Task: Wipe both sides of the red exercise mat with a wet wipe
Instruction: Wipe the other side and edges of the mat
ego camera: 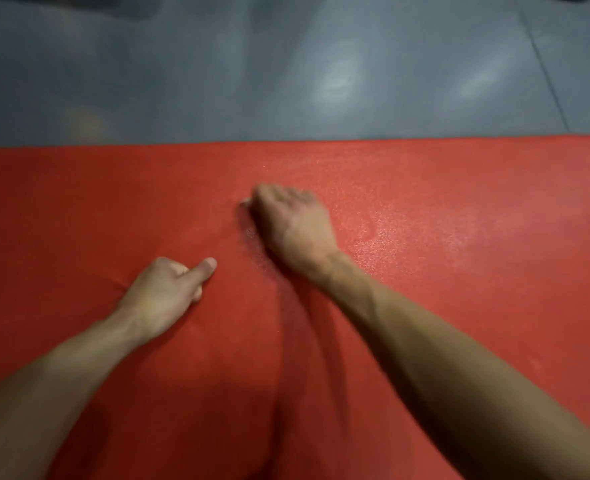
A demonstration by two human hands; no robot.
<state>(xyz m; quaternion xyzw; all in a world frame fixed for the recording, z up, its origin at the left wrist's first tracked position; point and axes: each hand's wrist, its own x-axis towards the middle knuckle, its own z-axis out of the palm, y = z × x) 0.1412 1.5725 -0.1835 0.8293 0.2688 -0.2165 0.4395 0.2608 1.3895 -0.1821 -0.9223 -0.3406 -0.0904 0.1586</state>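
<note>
flat red textured foam exercise mat (425, 306) is laid on grey floor (286, 81), long axis left-right | right hand (293, 223) grip is curled, pressed on mat centre, wipe hardly seen, dry mat lies leftward | left hand (168, 289) fist is braced nearer | counted: 1 mat, 2 hands

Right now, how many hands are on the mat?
2. The left hand rests on the mat near centre; the right hand presses farther ahead. The wipe isn't clearly visible.
</note>
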